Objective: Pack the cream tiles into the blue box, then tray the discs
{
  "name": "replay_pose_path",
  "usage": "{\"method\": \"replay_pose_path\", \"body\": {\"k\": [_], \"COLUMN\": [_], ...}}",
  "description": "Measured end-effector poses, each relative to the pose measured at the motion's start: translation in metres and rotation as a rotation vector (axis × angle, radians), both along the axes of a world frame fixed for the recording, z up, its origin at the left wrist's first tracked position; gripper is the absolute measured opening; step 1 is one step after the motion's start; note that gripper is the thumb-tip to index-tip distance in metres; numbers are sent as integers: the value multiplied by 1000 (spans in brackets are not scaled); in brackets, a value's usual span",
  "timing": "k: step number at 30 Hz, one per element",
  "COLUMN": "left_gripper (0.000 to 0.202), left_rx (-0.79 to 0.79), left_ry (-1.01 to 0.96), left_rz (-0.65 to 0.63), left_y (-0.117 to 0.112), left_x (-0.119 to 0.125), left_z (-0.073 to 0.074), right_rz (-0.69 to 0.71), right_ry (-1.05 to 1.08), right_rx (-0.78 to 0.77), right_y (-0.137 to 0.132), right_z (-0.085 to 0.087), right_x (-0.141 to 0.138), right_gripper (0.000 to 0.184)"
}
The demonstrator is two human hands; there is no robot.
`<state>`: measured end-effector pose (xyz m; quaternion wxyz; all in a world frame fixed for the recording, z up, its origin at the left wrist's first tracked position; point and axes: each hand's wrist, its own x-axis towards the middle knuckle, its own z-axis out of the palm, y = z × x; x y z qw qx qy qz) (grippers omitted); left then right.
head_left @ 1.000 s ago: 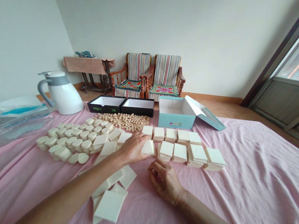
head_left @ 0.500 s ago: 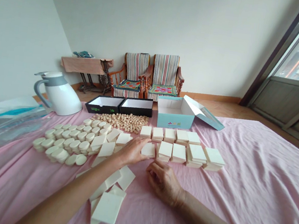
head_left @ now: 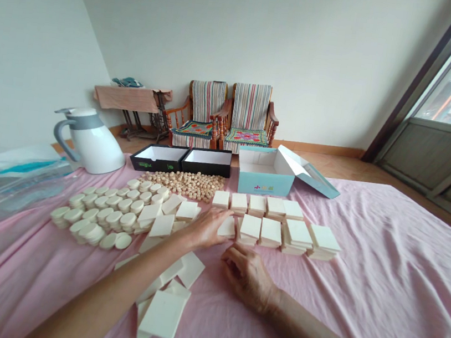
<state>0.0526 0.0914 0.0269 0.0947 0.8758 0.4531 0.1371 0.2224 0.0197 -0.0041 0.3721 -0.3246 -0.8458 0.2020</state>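
Observation:
My left hand is at the left end of the front row of stacked cream square tiles. Its thumb and fingers span the near and far edges of a square tile, closed on it. How many tiles lie beneath that one is hidden. My right hand rests on the pink cloth just in front of the row, its fingers curled in and no object showing in them. Loose square tiles lie overlapping beside and partly under my left forearm. A second row of tile stacks stands behind.
Round cream discs are grouped in stacks at left, with small wooden beads behind. Two black trays, a light blue box and its leaning lid line the back. A white jug stands far left near clear plastic packaging.
My left hand has moved slightly right, and the tile at its fingers has shifted right toward the neighbouring stack. My right hand has stayed in place.

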Motion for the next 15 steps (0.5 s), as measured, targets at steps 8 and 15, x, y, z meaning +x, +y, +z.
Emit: {"method": "replay_pose_path", "body": {"k": [8, 15], "left_gripper": [46, 60], "left_rx": [50, 9], "left_ry": [58, 283], "left_rz": [27, 146], "left_y": [-10, 11], "left_x": [-30, -77], "left_z": [39, 51], "right_rz": [21, 2], "right_ry": [-15, -33], "right_rx": [4, -2], "right_y": [1, 1], "right_z": [0, -2], "right_x": [0, -1], "right_gripper": [15, 15]}}
